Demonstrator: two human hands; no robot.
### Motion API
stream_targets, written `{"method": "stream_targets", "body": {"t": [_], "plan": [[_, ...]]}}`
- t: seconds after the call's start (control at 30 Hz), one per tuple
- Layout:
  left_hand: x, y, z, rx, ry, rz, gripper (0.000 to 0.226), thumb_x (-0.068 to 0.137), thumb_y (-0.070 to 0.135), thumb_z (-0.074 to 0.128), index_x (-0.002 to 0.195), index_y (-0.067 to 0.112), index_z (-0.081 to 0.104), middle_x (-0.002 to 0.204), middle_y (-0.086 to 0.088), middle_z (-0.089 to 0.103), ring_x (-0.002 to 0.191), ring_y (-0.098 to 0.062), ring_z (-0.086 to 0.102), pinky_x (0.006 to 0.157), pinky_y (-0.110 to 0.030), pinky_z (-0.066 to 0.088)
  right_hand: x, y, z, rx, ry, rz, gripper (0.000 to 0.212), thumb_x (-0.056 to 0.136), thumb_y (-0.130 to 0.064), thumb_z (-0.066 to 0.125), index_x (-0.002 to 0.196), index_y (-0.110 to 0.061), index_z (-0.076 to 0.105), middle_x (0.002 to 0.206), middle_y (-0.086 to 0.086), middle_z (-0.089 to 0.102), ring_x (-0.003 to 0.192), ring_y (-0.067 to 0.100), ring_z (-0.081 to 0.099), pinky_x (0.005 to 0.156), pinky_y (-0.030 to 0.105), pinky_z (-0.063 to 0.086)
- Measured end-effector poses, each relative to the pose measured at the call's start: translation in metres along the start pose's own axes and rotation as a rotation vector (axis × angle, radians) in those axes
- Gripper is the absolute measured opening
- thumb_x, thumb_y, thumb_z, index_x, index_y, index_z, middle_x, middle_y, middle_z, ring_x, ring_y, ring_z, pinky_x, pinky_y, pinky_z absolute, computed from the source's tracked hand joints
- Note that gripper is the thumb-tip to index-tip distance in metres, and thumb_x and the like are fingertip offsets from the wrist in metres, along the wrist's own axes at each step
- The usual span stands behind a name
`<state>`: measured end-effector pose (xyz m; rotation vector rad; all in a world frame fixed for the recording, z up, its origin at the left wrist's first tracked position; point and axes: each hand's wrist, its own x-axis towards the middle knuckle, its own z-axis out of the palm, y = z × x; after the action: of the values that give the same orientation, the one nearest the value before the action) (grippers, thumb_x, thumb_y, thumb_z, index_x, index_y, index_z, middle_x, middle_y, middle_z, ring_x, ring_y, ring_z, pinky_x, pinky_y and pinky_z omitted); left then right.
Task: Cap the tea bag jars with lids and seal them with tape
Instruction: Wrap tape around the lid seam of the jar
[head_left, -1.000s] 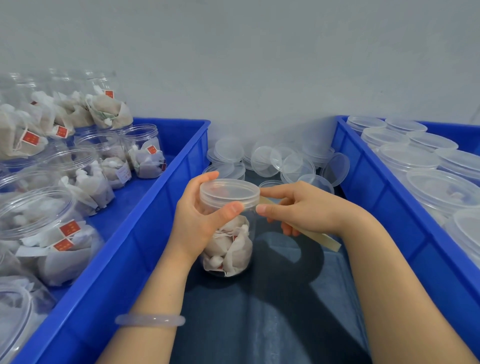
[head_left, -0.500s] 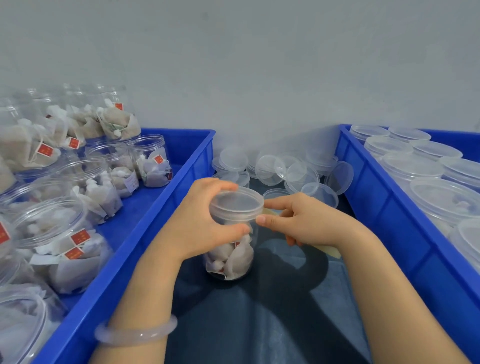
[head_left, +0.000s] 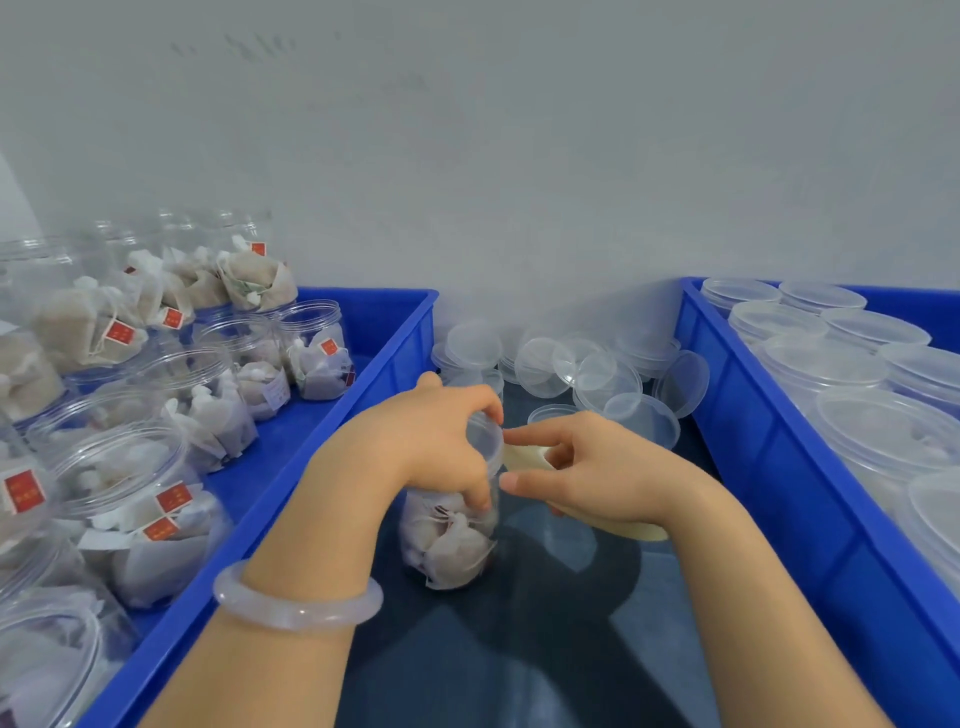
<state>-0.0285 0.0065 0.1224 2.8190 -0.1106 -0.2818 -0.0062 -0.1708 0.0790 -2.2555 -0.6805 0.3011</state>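
A clear jar (head_left: 451, 545) of tea bags stands on the dark table between two blue crates. Its translucent lid (head_left: 487, 435) is mostly hidden under my left hand (head_left: 441, 447), whose fingers curl over the lid and down the jar's side. My right hand (head_left: 587, 473) is just right of the jar and pinches a pale yellowish tape strip (head_left: 524, 457). One end of the strip meets the jar at the lid's rim; the other end sticks out under my right wrist.
The left blue crate (head_left: 311, 467) holds several open jars of tea bags (head_left: 135, 499). The right blue crate (head_left: 769, 467) holds several lidded jars (head_left: 883, 431). Loose clear lids (head_left: 587, 369) are piled at the back against the grey wall.
My left hand has slid from the jar's side to lie over its lid. My right hand stays at the rim with the tape. The camera has tilted upward, so everything sits lower in view.
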Motion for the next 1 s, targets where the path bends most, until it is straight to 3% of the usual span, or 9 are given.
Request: {"method": "stream_targets", "body": {"t": [0.17, 0.43, 0.57, 0.67, 0.77, 0.83, 0.93, 1.0], "plan": [[0.005, -0.001, 0.011, -0.125, 0.083, 0.009, 0.048, 0.062, 0.015, 0.073, 0.090, 0.043, 0.045, 0.096, 0.011, 0.034, 0.097, -0.022, 0.042, 0.073, -0.036, 0.040, 0.006, -0.004, 0.010, -0.076, 0.042, -0.018, 0.050, 0.076, -0.066, 0.059, 0.124, -0.051, 0.055, 0.060, -0.018, 0.039, 0.060, -0.007, 0.050, 0.063, 0.020, 0.038], [0.003, -0.010, 0.014, -0.170, 0.115, 0.099, 0.044, 0.065, 0.025, 0.080, 0.086, 0.044, 0.046, 0.096, 0.015, 0.038, 0.100, -0.018, 0.039, 0.080, -0.037, 0.037, 0.009, -0.003, 0.015, -0.026, 0.071, 0.009, 0.050, 0.082, -0.053, 0.062, 0.130, -0.048, 0.050, 0.065, -0.014, 0.040, 0.049, -0.003, 0.054, 0.055, 0.016, 0.036], [0.006, -0.009, 0.013, -0.147, 0.125, 0.123, 0.041, 0.066, 0.020, 0.077, 0.079, 0.043, 0.046, 0.099, 0.014, 0.039, 0.101, -0.018, 0.039, 0.081, -0.038, 0.035, 0.009, -0.004, 0.016, -0.048, 0.051, -0.019, 0.040, 0.087, -0.048, 0.059, 0.126, -0.049, 0.052, 0.062, -0.012, 0.048, 0.054, -0.001, 0.058, 0.059, 0.018, 0.041], [0.007, -0.011, 0.014, -0.143, 0.135, 0.132, 0.040, 0.065, 0.020, 0.076, 0.078, 0.043, 0.046, 0.101, 0.012, 0.041, 0.100, -0.017, 0.039, 0.078, -0.036, 0.033, 0.009, -0.004, 0.016, -0.009, 0.032, -0.024, 0.041, 0.088, -0.043, 0.059, 0.127, -0.047, 0.051, 0.066, -0.005, 0.047, 0.060, 0.004, 0.062, 0.074, 0.030, 0.052], [0.009, -0.011, 0.015, -0.115, 0.163, 0.147, 0.038, 0.066, 0.025, 0.076, 0.076, 0.043, 0.045, 0.096, 0.014, 0.038, 0.098, -0.016, 0.038, 0.075, -0.035, 0.031, 0.009, -0.003, 0.017, -0.054, 0.082, -0.010, 0.044, 0.086, -0.044, 0.059, 0.129, -0.045, 0.050, 0.066, -0.008, 0.040, 0.071, 0.016, 0.060, 0.083, 0.041, 0.053], [0.010, -0.011, 0.016, -0.107, 0.166, 0.157, 0.038, 0.067, 0.026, 0.077, 0.076, 0.044, 0.044, 0.095, 0.015, 0.037, 0.097, -0.016, 0.038, 0.075, -0.034, 0.030, 0.010, -0.003, 0.018, -0.061, 0.095, -0.012, 0.044, 0.086, -0.044, 0.059, 0.129, -0.046, 0.050, 0.066, -0.009, 0.039, 0.071, 0.016, 0.055, 0.084, 0.042, 0.052], [0.010, -0.012, 0.016, -0.105, 0.159, 0.165, 0.038, 0.067, 0.028, 0.078, 0.077, 0.044, 0.044, 0.095, 0.016, 0.038, 0.095, -0.015, 0.039, 0.076, -0.034, 0.032, 0.008, -0.004, 0.018, -0.060, 0.058, -0.021, 0.035, 0.088, -0.043, 0.056, 0.123, -0.051, 0.052, 0.065, -0.005, 0.043, 0.077, 0.023, 0.063, 0.081, 0.041, 0.052], [0.011, -0.013, 0.016, -0.103, 0.160, 0.160, 0.037, 0.068, 0.031, 0.078, 0.076, 0.043, 0.044, 0.093, 0.016, 0.037, 0.094, -0.015, 0.040, 0.076, -0.034, 0.032, 0.007, -0.004, 0.018, -0.048, 0.032, -0.026, 0.032, 0.089, -0.042, 0.053, 0.120, -0.052, 0.053, 0.068, 0.000, 0.048, 0.075, 0.019, 0.065, 0.081, 0.041, 0.052]]}}
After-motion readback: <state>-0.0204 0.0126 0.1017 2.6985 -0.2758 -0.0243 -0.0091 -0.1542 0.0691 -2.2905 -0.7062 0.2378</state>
